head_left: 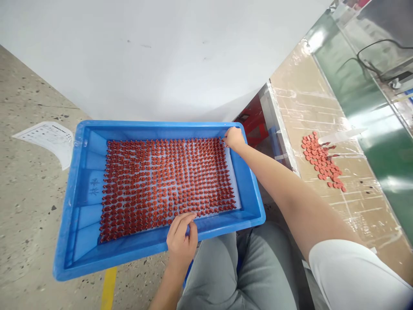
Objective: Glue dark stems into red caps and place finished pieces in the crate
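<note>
A blue plastic tub [82, 193] holds many small dark red pointed pieces [167, 181] with shiny tips, standing in close rows on a pale sheet [236, 189]. At the far right corner of the tub, my right hand [234, 137] is closed in a pinch, with a small red piece at its fingertips beside the end of the back row. My left hand [182, 237] rests over the near rim, its fingers drawn together close to the front row. Whatever its fingertips hold, if anything, is too small to make out.
Flat red discs [319, 155] lie heaped on the taped brown worktop [358, 185] to the right, with a white strip-shaped tool [342, 135] among them. A white panel [155, 64] stands behind the tub. A printed paper [51, 137] sticks out at the left.
</note>
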Tool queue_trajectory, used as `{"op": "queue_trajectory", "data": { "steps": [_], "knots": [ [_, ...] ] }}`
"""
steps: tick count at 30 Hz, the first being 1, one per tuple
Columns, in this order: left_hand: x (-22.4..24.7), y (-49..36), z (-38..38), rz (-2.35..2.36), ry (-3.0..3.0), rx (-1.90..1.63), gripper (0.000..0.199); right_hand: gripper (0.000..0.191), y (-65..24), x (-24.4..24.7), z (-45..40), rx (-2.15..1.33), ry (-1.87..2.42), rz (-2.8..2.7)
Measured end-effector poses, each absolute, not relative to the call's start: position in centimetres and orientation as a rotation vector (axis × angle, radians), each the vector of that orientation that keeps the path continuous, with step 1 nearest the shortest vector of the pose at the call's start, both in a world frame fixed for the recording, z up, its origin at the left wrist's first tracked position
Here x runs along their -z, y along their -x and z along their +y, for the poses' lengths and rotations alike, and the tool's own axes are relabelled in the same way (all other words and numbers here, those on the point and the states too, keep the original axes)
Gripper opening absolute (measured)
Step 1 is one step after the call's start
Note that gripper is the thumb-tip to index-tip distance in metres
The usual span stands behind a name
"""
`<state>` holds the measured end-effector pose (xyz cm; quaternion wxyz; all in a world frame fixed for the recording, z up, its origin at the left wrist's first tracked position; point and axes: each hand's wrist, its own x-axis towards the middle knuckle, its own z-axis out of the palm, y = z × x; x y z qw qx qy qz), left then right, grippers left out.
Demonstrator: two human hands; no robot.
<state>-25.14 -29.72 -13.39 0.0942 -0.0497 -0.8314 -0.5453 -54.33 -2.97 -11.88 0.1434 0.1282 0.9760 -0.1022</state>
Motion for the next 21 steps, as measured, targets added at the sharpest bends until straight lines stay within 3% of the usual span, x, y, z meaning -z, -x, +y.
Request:
{"op": "queue_trajectory", "data": {
  "steps": [21],
  "knots": [
    [13.4, 25.4, -29.9, -2.462, 0.125, 1.666, 0.035, 0.014, 55.5, 14.5, -2.8, 0.420, -0.486, 2.803]
  ]
}}
